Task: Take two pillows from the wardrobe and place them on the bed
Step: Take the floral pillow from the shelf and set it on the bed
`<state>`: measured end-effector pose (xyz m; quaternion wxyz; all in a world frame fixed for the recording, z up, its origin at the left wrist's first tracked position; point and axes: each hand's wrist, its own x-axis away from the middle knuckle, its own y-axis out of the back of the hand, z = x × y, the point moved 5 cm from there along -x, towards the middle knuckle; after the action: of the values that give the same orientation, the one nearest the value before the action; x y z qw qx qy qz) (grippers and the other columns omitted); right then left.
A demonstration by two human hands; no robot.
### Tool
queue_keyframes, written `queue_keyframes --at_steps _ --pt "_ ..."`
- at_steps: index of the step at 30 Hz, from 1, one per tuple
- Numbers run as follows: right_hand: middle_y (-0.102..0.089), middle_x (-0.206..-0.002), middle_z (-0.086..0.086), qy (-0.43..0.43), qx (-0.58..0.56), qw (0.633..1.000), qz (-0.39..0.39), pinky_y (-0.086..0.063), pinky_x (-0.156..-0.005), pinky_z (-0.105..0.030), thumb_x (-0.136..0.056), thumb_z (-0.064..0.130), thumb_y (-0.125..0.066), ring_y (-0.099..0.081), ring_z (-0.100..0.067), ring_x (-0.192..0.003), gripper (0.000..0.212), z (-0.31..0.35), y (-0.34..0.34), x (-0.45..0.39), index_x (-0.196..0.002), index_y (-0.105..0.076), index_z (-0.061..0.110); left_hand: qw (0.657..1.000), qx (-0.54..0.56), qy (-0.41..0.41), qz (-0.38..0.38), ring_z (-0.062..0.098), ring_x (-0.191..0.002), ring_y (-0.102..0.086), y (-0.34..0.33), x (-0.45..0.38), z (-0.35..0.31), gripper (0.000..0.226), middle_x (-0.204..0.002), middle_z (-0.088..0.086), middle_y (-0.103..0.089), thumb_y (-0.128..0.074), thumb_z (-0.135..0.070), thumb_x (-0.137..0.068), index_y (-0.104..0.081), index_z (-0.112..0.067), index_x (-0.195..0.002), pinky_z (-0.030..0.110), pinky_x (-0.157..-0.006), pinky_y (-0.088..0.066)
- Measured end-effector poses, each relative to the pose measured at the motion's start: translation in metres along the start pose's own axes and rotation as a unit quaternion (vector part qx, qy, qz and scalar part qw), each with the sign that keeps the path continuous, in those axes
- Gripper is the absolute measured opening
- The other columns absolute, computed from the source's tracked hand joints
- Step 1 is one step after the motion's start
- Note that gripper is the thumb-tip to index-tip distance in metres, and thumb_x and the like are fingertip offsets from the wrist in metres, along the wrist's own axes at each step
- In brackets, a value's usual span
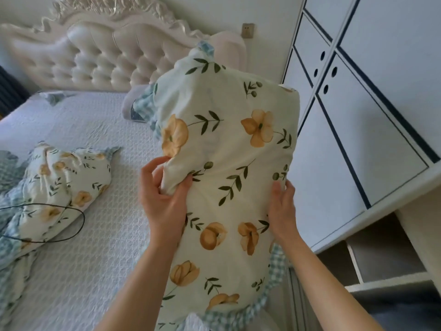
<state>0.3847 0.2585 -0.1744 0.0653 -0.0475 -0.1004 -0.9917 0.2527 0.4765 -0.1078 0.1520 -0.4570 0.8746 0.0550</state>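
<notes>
Between both hands, held up over the right edge of the bed, a floral pillow [229, 163] stands on end, cream with yellow-orange flowers and green leaf sprigs, and a blue-and-white gingham frill shows along its lower and upper edges. The left hand [164, 197] pinches a bunched fold of the cover on the pillow's left side, thumb on the front and fingers curled closed round the fabric. The right hand [282, 209] lies flat and open-fingered against the pillow's right edge, pressing it rather than clasping; the fingertips are hidden behind the pillow.

A second floral pillow [64, 185] of the same print lies on the bed [100, 235] to the left, well apart from the held one, with a thin black cord [71, 237] looped across its lower part. The bed has a white quilted cover. Behind the held pillow, near the headboard, another cushion [137, 107] with gingham trim is partly hidden. The cream tufted headboard [95, 60] with a carved top runs along the wall, where a wall socket [248, 31] sits.

To the right stands the white wardrobe [358, 115], its panelled doors edged with dark lines and pierced with finger holes; one lower compartment [381, 254] is open and shadowed, with a white divider.
</notes>
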Motion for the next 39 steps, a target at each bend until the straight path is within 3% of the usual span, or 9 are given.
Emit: queue_keyframes --at_steps 3,7,11,13,17,21,28,32,39 --pt "-0.037 -0.139 0.008 0.005 -0.022 1.000 0.018 -0.029 -0.094 -0.018 -0.093 0.059 -0.034 -0.037 -0.009 -0.124 0.064 -0.002 -0.005 -0.047 -0.147 -0.020 0.028 0.999 -0.045 -0.026 -0.011 0.011 -0.099 -0.069 -0.036 -0.023 0.008 0.045 -0.105 -0.009 -0.072 -0.080 -0.023 -0.079 -0.057 -0.035 -0.116 0.031 -0.081 -0.059" --pt "-0.034 -0.146 -0.002 -0.010 -0.019 1.000 0.015 -0.028 -0.105 -0.032 -0.093 0.058 -0.039 -0.034 -0.017 -0.132 0.067 -0.006 0.001 -0.115 -0.148 -0.021 0.026 0.992 -0.117 -0.054 0.002 -0.003 -0.101 -0.063 -0.088 -0.060 0.019 0.050 -0.108 -0.024 -0.065 -0.079 -0.028 -0.077 -0.059 -0.036 -0.122 0.009 -0.078 -0.051" --pt "-0.030 -0.148 -0.003 -0.006 -0.008 1.000 0.022 -0.023 -0.102 -0.030 -0.092 0.058 -0.041 -0.030 -0.018 -0.133 0.068 -0.005 0.004 -0.176 -0.149 -0.017 0.031 0.990 -0.135 -0.031 0.012 0.004 -0.108 -0.064 -0.134 -0.087 0.036 0.058 -0.116 -0.020 -0.065 -0.079 -0.038 -0.074 -0.055 -0.044 -0.127 0.032 -0.086 -0.058" --pt "-0.027 -0.149 -0.001 -0.016 -0.009 0.999 0.033 -0.020 -0.101 -0.028 -0.092 0.059 -0.041 -0.028 -0.017 -0.134 0.070 -0.008 0.004 -0.202 -0.150 -0.012 0.032 0.988 -0.153 -0.031 0.012 0.003 -0.109 -0.063 -0.156 -0.098 0.043 0.062 -0.117 -0.021 -0.065 -0.079 -0.045 -0.071 -0.054 -0.047 -0.127 0.036 -0.089 -0.057" --pt "-0.030 -0.144 0.003 -0.046 -0.021 0.998 0.034 -0.019 -0.102 -0.027 -0.093 0.056 -0.040 -0.026 -0.018 -0.136 0.071 -0.016 -0.001 -0.251 -0.150 -0.013 0.023 0.984 -0.174 -0.041 0.018 -0.005 -0.111 -0.059 -0.202 -0.119 0.051 0.064 -0.119 -0.029 -0.062 -0.080 -0.047 -0.070 -0.053 -0.050 -0.129 0.018 -0.091 -0.051" --pt "-0.033 -0.148 -0.002 -0.065 -0.048 0.997 0.018 -0.023 -0.108 -0.032 -0.093 0.055 -0.040 -0.030 -0.020 -0.136 0.070 -0.022 -0.010 -0.300 -0.149 -0.016 0.021 0.978 -0.194 -0.060 0.043 -0.007 -0.113 -0.055 -0.241 -0.152 0.064 0.065 -0.121 -0.021 -0.061 -0.080 -0.043 -0.071 -0.055 -0.039 -0.132 0.004 -0.090 -0.041" --pt "-0.036 -0.147 -0.005 -0.071 -0.027 0.997 0.013 -0.027 -0.114 -0.048 -0.092 0.054 -0.044 -0.033 -0.023 -0.135 0.071 -0.021 -0.034 -0.391 -0.147 -0.020 0.017 0.963 -0.250 -0.045 0.092 -0.015 -0.112 -0.050 -0.288 -0.241 0.109 0.073 -0.127 -0.020 -0.057 -0.079 -0.046 -0.074 -0.049 -0.035 -0.139 0.000 -0.088 -0.036" --pt "-0.031 -0.152 -0.007 -0.056 -0.001 0.998 0.022 -0.022 -0.116 -0.044 -0.094 0.050 -0.044 -0.027 -0.024 -0.139 0.073 -0.007 -0.067 -0.453 -0.150 -0.015 0.016 0.953 -0.279 -0.008 0.120 -0.022 -0.107 -0.045 -0.313 -0.309 0.140 0.086 -0.128 -0.027 -0.049 -0.075 -0.060 -0.069 -0.037 -0.044 -0.144 0.005 -0.082 -0.035" --pt "-0.029 -0.153 -0.007 -0.060 0.008 0.998 0.036 -0.023 -0.116 -0.046 -0.095 0.046 -0.044 -0.027 -0.024 -0.139 0.069 0.017 -0.119 -0.554 -0.150 -0.016 0.016 0.953 -0.281 0.021 0.110 -0.027 -0.104 -0.043 -0.349 -0.422 0.182 0.081 -0.123 -0.026 -0.053 -0.082 -0.047 -0.069 -0.044 -0.043 -0.140 0.006 -0.079 -0.035"
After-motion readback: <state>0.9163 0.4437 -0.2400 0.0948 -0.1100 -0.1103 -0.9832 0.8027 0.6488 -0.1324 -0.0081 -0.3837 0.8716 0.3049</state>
